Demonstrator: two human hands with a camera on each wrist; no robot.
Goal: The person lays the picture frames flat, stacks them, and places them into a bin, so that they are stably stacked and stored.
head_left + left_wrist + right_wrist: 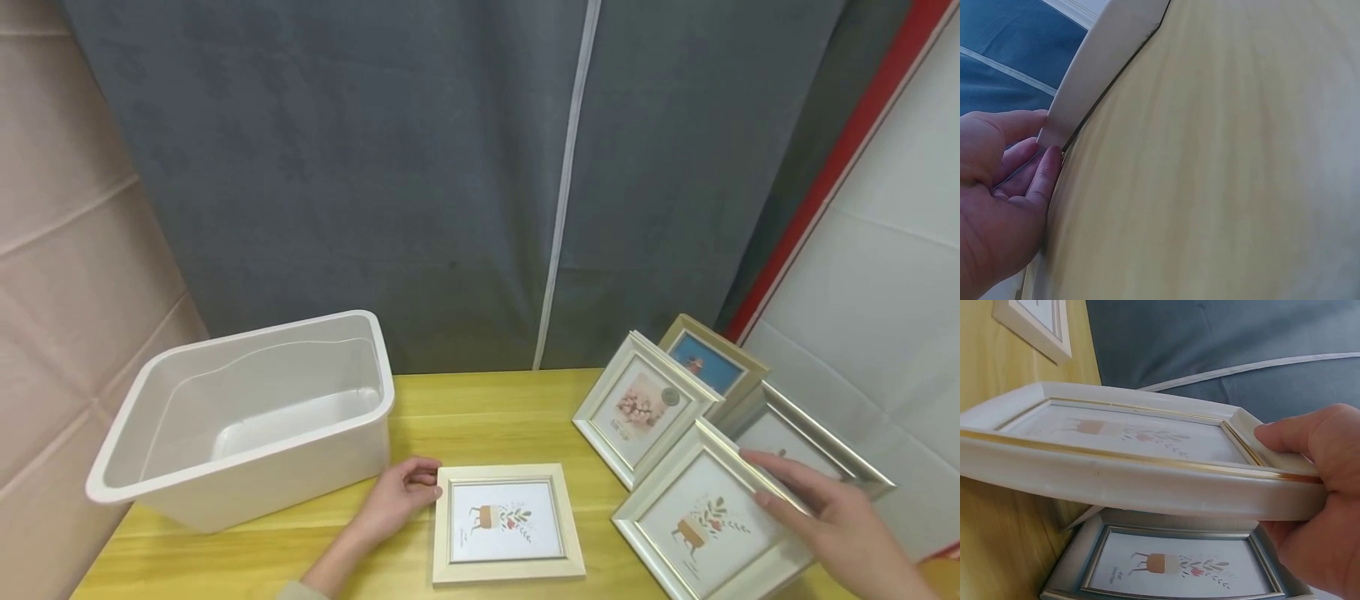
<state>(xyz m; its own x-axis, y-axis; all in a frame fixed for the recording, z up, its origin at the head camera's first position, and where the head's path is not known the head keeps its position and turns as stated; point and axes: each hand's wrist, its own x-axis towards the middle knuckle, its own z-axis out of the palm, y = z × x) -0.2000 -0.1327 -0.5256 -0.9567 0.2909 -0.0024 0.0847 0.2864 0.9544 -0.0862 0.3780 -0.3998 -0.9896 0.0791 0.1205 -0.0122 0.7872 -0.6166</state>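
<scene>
My left hand (pixel 401 497) pinches the upper left corner of a cream picture frame (pixel 508 572), which lies flat on the wooden table. In the left wrist view, the thumb (pixel 1025 122) and fingers meet that frame's edge (pixel 1094 72). On the right, my right hand (pixel 840 525) grips a white picture frame with a gold inner line (pixel 1141 487) by its edge, thumb on the front. This frame is tilted and shows a plant-bodied animal print. Close behind it leans a silver frame (pixel 1172 528) with a similar print.
A white plastic bin (pixel 262 475) stands on the table (pixel 480 408) at the left. A white frame with a pink flower print (pixel 637 408) and a tan frame with a blue picture (pixel 708 358) lean at the right. A grey curtain (pixel 375 183) hangs behind.
</scene>
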